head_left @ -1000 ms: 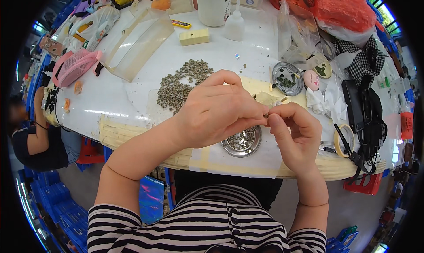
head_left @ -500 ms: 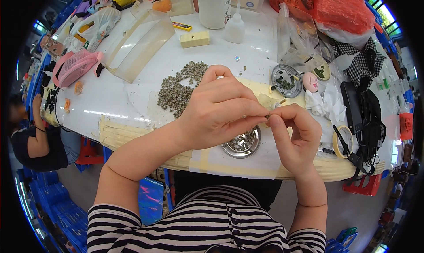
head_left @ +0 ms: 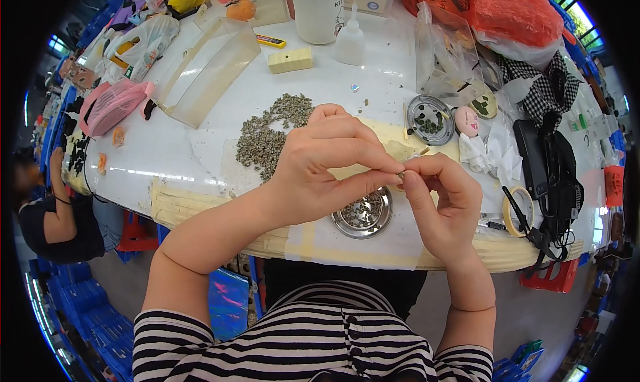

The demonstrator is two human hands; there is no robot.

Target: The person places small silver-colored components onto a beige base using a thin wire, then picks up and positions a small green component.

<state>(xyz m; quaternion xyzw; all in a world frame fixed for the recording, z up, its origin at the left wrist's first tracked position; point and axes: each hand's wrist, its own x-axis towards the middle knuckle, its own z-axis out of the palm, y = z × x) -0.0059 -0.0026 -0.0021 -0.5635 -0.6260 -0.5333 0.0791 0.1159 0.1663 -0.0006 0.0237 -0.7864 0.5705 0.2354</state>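
My left hand and my right hand meet fingertip to fingertip above the table. Between their thumbs and forefingers is a tiny dark metallic-looking piece, mostly covered by the fingers; its exact kind is too small to make out. Both hands are closed in a pinch. Below them stands a round metal dish with many small dark pieces in it, partly hidden by my left hand. Beyond my left wrist, a loose heap of similar small grey-brown pieces lies on the white table, its near edge behind the hand.
A round metal dish of green pieces, crumpled tissues, a tape roll and a black bag lie right. Farther back are a pale block, a squeeze bottle and a clear tray. Another person sits left.
My left forefinger has straightened and shifted slightly at the fingertips around the tiny piece. Both hands stay together in nearly the same place; the whole view has drifted a little.
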